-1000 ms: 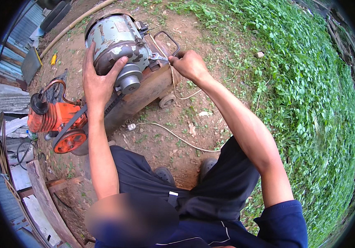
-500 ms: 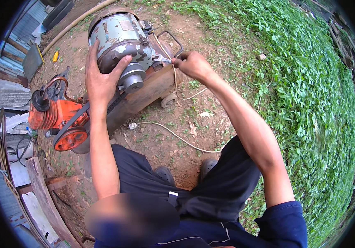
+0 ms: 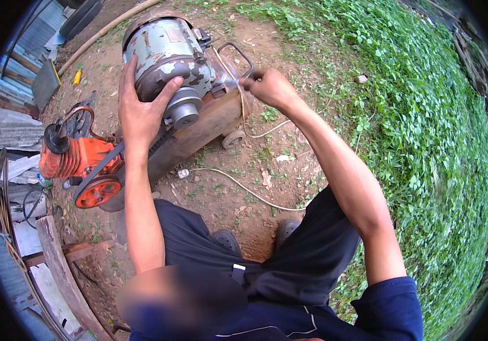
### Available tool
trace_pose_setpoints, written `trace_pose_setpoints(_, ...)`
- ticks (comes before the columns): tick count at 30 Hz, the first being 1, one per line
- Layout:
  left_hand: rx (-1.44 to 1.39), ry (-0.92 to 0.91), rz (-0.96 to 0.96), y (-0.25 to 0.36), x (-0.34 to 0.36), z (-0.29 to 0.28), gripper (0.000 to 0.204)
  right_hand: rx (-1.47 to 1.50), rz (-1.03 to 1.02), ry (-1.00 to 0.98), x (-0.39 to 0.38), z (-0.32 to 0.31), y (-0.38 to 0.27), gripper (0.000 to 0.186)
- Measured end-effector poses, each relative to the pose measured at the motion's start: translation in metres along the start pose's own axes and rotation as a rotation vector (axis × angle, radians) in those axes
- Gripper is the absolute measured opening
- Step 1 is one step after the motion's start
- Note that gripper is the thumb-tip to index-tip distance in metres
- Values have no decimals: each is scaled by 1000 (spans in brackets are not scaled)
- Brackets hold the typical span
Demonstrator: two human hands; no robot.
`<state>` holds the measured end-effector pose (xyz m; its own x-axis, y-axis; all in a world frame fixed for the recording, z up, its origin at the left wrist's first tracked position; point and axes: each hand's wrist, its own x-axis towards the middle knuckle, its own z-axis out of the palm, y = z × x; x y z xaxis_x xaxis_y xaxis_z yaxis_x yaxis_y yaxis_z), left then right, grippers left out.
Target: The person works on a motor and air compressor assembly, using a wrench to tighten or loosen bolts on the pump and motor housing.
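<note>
A grey-blue electric motor (image 3: 170,57) with peeling paint sits on a rusty brown tank (image 3: 201,133). My left hand (image 3: 141,111) lies spread against the motor's near side, thumb beside the silver pulley (image 3: 184,113). At the motor's right foot, my right hand (image 3: 272,90) is closed around a wrench (image 3: 230,80), which is smeared by motion. The wrench head is just off the bolt at the foot (image 3: 218,90). A black belt (image 3: 100,166) runs from an orange compressor pump (image 3: 62,156) and its orange flywheel (image 3: 99,191) toward the pulley, passing behind my left wrist.
A bent metal handle (image 3: 244,54) rises at the tank's right end, above a small wheel (image 3: 233,139). A pale cord with a plug (image 3: 183,173) crosses the dirt. Green plants cover the right side. A yellow-handled tool (image 3: 77,77) and wooden planks (image 3: 62,267) lie left.
The wrench has come away from the bolt at the motor's foot and blurred, with my right hand shifting slightly right. My left hand stays on the motor.
</note>
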<state>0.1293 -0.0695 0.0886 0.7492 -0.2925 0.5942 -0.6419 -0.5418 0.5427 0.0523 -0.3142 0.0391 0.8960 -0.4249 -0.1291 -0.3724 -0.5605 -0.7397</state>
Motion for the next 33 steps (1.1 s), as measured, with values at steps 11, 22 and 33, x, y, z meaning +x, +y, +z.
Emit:
trace_pose_setpoints(11, -13, -8, -29, 5, 0, -2, 91, 41, 19, 58, 7, 22, 2, 40)
trace_pose_setpoints(22, -8, -25, -56, 4, 0, -2, 92, -133, -40, 127, -11, 2, -13, 32)
trace_pose_setpoints(33, -48, -27, -51, 4, 0, -1, 92, -301, -148, 181, -14, 15, -11, 33)
